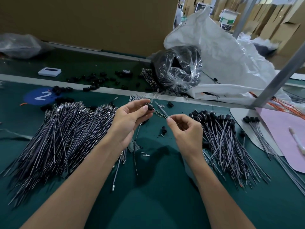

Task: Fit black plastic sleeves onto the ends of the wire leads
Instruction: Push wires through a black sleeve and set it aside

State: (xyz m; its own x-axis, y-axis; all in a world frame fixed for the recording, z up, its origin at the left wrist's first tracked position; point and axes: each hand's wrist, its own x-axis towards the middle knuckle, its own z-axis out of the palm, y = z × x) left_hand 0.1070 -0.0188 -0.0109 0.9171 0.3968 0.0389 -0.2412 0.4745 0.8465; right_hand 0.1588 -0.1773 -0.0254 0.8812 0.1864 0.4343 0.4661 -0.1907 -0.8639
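Sleeve faces lead
Left hand (130, 119) pinches the light sleeve (150, 107); right hand (186, 131), at 3 o'clock, pinches the seemingly bendy lead (160, 109) close behind its tip.

On the bench (148, 204), a pile of bare wire leads (57, 138) is lying at centre left of the frame, and a pile of sleeved leads (222, 138) is lying at centre right. Between them, the left grip (130, 116) is holding a sleeve (150, 106) just left of the wire lead (160, 109) that the right grip (186, 129) is pinching. Behind the piles, loose sleeves (99, 80) are lying scattered, with a tape roll (126, 72) among them and a bag (178, 70) sitting to their right. A sack (231, 47) is slumping behind the bag. A sheet (283, 138) is lying at the right edge, with a pen (297, 141) on it.
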